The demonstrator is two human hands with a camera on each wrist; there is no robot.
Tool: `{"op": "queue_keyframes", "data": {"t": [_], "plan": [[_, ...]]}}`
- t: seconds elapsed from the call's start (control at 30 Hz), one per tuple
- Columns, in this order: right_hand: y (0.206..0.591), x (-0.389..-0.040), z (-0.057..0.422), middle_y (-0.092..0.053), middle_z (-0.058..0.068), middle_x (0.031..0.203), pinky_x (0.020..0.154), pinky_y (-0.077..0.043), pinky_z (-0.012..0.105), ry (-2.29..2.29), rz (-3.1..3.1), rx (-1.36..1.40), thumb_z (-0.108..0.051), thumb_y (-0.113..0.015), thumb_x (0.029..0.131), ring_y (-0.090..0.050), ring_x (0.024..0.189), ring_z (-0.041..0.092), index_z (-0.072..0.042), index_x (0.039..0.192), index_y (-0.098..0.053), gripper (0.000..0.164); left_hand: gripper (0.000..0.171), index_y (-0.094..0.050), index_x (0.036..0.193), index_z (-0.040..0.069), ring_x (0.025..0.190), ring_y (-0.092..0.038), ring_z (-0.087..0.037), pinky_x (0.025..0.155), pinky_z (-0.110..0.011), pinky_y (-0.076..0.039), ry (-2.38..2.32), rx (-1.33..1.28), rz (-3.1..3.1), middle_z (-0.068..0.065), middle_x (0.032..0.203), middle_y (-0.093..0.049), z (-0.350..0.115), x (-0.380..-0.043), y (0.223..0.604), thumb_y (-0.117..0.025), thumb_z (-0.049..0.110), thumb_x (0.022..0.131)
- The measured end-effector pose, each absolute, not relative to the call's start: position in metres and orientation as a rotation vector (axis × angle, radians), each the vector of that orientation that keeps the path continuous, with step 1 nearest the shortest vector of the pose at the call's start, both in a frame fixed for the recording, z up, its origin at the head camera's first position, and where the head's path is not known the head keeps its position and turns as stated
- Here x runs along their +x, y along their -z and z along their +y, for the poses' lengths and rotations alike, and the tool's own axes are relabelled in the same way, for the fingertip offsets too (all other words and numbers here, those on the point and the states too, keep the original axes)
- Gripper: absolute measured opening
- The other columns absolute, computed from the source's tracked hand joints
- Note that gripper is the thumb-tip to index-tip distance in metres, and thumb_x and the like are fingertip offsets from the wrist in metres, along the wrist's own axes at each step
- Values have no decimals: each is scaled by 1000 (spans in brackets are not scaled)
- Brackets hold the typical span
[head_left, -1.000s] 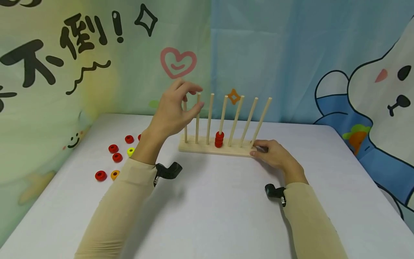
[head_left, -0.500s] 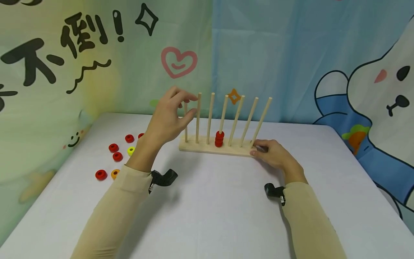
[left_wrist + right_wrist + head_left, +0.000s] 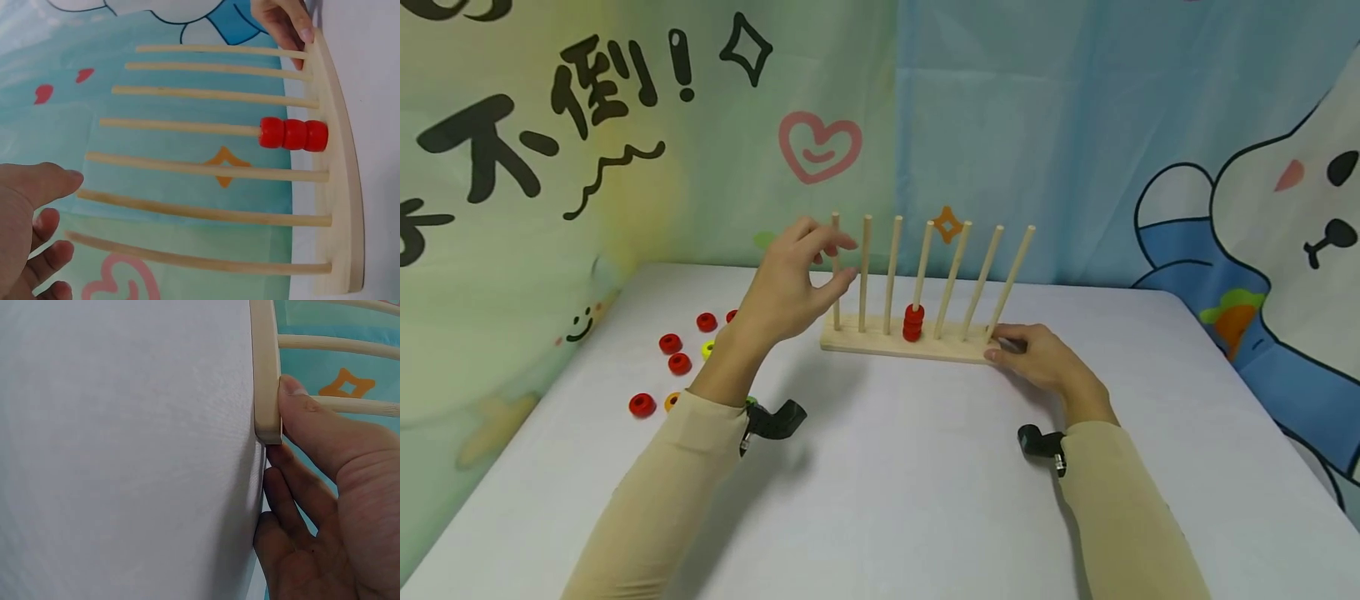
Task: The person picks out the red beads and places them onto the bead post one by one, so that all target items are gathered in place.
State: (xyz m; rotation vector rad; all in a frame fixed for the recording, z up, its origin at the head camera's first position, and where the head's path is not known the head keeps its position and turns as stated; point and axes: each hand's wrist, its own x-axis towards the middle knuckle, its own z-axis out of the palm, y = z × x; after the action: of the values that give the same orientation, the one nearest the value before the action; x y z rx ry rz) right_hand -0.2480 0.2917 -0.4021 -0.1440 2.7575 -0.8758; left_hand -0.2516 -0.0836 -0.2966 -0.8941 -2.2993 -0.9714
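Observation:
A wooden peg stand (image 3: 868,341) with several upright pegs stands towards the back of the table. Red beads (image 3: 913,323) are stacked low on its middle peg; three show in the left wrist view (image 3: 294,134). My left hand (image 3: 797,279) is raised at the stand's left end, thumb and fingers apart with nothing between them, its fingertips near the tops of the leftmost pegs. At the opposite end my right hand (image 3: 1048,365) grips the stand's base; in the right wrist view its thumb (image 3: 300,403) lies along the base's corner, fingers beneath and behind.
Loose beads lie at the table's left: several red beads (image 3: 642,406), a yellow bead (image 3: 707,349) and an orange bead (image 3: 672,401), some partly hidden by the left forearm. A printed cloth backdrop (image 3: 1037,125) hangs behind the white-covered table (image 3: 910,483).
My left hand has drawn back to the left and a little lower, away from the second peg's top. The right hand keeps its hold on the base. The head view has shifted slightly.

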Motion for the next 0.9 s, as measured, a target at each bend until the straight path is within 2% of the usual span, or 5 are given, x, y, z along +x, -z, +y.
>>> {"op": "queue_keyframes", "data": {"t": [0.17,0.43,0.63,0.9], "plan": [[400,-249,290,-39,21,152,112,-22,61,883,2763,-156,-40,-64,96,-30,141,43,-9,146,-48,61,25,-67,114,12,95,-54,-17,85,-33,-48,969,-889,-2324,-1,99,-54,-90,-250,300,-71,16,90],[402,-251,291,-39,22,151,112,-23,59,899,2777,-174,-41,-65,95,-31,140,43,-7,145,-49,63,23,-68,111,14,89,-51,-16,79,-32,-45,950,-860,-2349,2,96,-54,-100,-248,307,-72,15,88],[405,-251,291,-40,23,150,112,-23,60,890,2778,-183,-41,-65,95,-32,140,43,-6,145,-48,63,24,-68,112,13,87,-51,-20,77,-33,-43,941,-848,-2366,1,94,-53,-106,-247,313,-73,17,89],[404,-251,290,-41,23,150,112,-24,60,879,2786,-186,-41,-64,95,-33,140,43,-7,145,-49,63,23,-67,112,15,88,-51,-19,76,-33,-44,918,-822,-2423,0,98,-54,-112,-243,321,-72,17,89]]}}
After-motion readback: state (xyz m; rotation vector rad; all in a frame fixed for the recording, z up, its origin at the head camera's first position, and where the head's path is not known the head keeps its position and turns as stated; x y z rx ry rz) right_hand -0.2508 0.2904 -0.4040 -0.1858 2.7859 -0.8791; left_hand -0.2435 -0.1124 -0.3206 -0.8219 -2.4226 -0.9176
